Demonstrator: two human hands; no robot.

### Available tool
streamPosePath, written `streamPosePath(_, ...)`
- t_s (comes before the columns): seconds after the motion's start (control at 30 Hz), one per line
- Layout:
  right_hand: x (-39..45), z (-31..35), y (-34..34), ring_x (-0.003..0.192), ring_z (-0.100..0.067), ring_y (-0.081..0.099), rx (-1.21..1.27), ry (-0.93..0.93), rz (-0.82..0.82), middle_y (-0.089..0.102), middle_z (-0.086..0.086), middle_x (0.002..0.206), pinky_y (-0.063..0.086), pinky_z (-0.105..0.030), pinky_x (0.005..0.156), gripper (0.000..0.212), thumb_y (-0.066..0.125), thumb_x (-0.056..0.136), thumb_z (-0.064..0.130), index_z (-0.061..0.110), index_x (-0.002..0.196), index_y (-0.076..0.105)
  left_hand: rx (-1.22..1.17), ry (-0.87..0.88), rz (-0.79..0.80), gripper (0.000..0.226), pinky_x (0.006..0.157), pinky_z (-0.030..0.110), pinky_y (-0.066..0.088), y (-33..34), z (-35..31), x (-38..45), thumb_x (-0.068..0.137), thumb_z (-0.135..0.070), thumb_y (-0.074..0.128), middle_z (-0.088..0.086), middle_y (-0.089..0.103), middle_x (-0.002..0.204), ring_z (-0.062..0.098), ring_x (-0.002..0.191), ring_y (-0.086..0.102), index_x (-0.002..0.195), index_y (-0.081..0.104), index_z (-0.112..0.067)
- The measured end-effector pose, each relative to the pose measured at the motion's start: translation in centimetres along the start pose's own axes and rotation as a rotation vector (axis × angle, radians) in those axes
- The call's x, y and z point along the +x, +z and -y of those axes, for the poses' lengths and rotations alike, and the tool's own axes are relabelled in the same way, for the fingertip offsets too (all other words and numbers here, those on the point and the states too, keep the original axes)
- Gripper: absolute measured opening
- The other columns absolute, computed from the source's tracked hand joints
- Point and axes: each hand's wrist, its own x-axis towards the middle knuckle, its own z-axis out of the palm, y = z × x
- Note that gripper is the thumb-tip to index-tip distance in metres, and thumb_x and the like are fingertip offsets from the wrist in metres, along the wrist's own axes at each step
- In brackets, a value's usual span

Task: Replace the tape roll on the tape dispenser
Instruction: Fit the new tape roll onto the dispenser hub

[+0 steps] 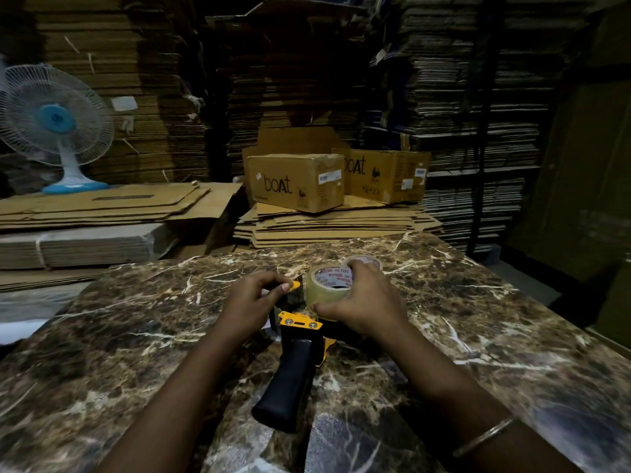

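A yellow and black tape dispenser lies on the brown marble table, its black handle pointing toward me. A roll of clear tape with a printed white core sits at the dispenser's far end. My right hand wraps over that roll, fingers on its top and side. My left hand pinches the dispenser's yellow front flap beside the roll. A second, thin roll or empty core lies just behind my right hand, partly hidden.
Two cardboard boxes stand on stacked flat cardboard beyond the table's far edge. A white and blue fan sits on cardboard sheets at the left. Tall piles of flattened cartons fill the background.
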Motion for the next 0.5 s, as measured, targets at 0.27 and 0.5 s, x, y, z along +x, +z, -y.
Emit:
streamPosePath(0.27,2.1,0.6,-1.9,0.121,-0.027,0.055,-0.086,-0.086,0.222,0.056,-0.002,0.138,0.053,-0.045,0.094,0.127,0.066,0.038,0.078,0.021,0.148,0.039,-0.001,-0.011,0.01,0.01,0.079,0.041,0.057,-0.1,-0.2,-0.1,0.09,-0.016,0.068,0.0,0.073,0.089,0.009,0.086,0.067,0.095,0.077,-0.014)
streamPosePath(0.5,3.2,1.4,-2.2,0.106,-0.027,0.059,-0.256,-0.116,0.296,0.062,-0.005,0.12,0.054,-0.04,0.084,0.093,0.071,0.056,0.077,0.017,0.126,0.058,0.043,0.021,0.025,0.01,0.08,0.041,0.056,-0.2,0.0,-0.1,0.09,-0.018,0.068,0.002,0.071,0.094,0.014,0.09,0.066,0.096,0.077,-0.016)
